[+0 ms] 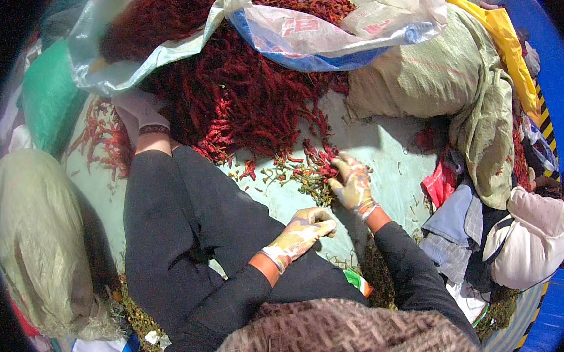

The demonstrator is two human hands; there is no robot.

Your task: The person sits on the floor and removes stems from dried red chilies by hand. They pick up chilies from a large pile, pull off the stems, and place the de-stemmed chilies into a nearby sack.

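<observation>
A large heap of dried red chili peppers (252, 94) spreads over a pale sheet (389, 163) before me. My right hand (353, 183), in a stained light work glove, rests at the near edge of the heap. Its fingers touch a few peppers (322, 158) and a small pile of green-brown stems (314, 186). My left hand (303, 233), gloved likewise, hovers above my thigh with thumb and fingers curled together. Whether anything sits between those fingertips is hidden. The right fingertips are partly covered too, so a hold there is unclear.
Open plastic sacks (321, 41) of chilies stand beyond the heap. Full woven sacks flank me, one at left (41, 242) and one at right (422, 78). A person in a white hat (531, 237) sits at right, near folded cloth (450, 228). Loose chilies (105, 139) lie beside my foot.
</observation>
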